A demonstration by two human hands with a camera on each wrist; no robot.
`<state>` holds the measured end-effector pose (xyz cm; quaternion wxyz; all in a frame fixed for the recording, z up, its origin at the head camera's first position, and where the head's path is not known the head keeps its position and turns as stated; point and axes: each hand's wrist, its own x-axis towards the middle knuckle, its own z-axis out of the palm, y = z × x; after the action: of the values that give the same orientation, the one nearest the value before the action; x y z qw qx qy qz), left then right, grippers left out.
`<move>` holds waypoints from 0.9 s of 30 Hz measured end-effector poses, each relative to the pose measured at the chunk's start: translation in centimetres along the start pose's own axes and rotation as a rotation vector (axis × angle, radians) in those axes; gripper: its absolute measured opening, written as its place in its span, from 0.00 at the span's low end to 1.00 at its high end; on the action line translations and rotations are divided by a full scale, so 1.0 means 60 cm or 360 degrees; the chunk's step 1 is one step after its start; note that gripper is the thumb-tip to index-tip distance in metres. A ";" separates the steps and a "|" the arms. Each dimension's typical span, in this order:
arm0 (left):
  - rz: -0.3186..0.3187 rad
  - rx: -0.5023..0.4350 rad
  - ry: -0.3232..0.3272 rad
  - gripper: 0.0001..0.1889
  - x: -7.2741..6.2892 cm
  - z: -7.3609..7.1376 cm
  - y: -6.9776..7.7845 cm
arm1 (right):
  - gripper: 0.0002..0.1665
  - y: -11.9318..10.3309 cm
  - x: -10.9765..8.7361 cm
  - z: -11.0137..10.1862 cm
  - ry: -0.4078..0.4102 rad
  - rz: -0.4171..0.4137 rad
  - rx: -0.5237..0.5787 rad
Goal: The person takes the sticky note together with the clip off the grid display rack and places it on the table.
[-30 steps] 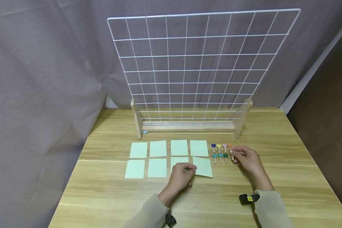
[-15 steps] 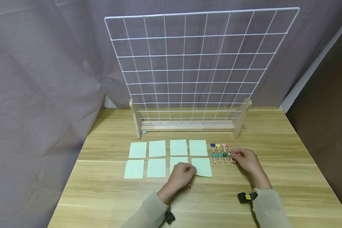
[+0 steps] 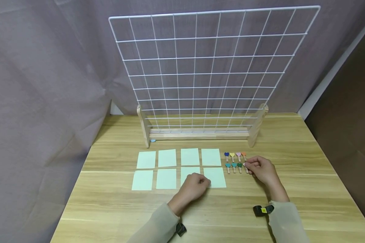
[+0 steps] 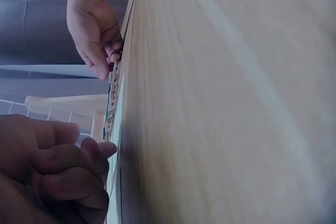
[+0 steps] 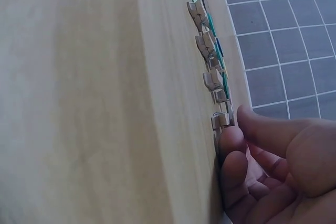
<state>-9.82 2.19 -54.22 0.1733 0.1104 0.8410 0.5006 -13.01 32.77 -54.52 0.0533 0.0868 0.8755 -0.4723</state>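
Note:
My left hand [image 3: 192, 187] is at the left edge of the front-right pale green sticky note [image 3: 216, 178], its curled fingers pinching near that edge. Up close in the left wrist view, the left fingers [image 4: 68, 177] are bent and the fingertips meet the paper's edge. With thumb and forefinger, my right hand [image 3: 263, 170] holds a small wooden clothespin [image 3: 246, 169] with a pale heart at the right end of the front row. The other mini clothespins [image 3: 234, 165], with blue, yellow, pink, orange, teal and green hearts, lie in two rows. In the right wrist view, the right fingertips [image 5: 233, 166] touch the nearest clothespin [image 5: 220, 120].
Several more sticky notes [image 3: 166, 179] lie in two rows to the left. Behind them rises a white wire grid [image 3: 194, 72] on a wooden stand [image 3: 199, 135]. Grey cloth [image 3: 48, 101] hangs at the back and left; a brown panel [image 3: 349, 101] is at the right.
The front-right sticky note has turned straighter and now lies flat, its lower edge lined up. The clothespin under my right hand has shifted slightly toward its row.

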 end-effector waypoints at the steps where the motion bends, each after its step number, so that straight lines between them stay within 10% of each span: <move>1: 0.0006 0.0001 0.0004 0.14 0.000 0.000 0.000 | 0.15 0.000 -0.001 0.000 0.0003 0.0006 0.0010; 15: 0.0109 -0.0086 0.0061 0.17 -0.026 -0.043 -0.004 | 0.23 -0.001 -0.006 -0.004 -0.0020 0.0153 0.0213; 27: 0.0368 0.0100 0.0436 0.13 -0.063 -0.137 -0.032 | 0.26 -0.004 -0.015 0.000 -0.0008 0.0130 0.0269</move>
<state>-9.68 -6.71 -51.61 -0.0050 0.1424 0.8536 0.5010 -12.18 32.54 -54.20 0.0673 0.1253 0.8282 -0.5421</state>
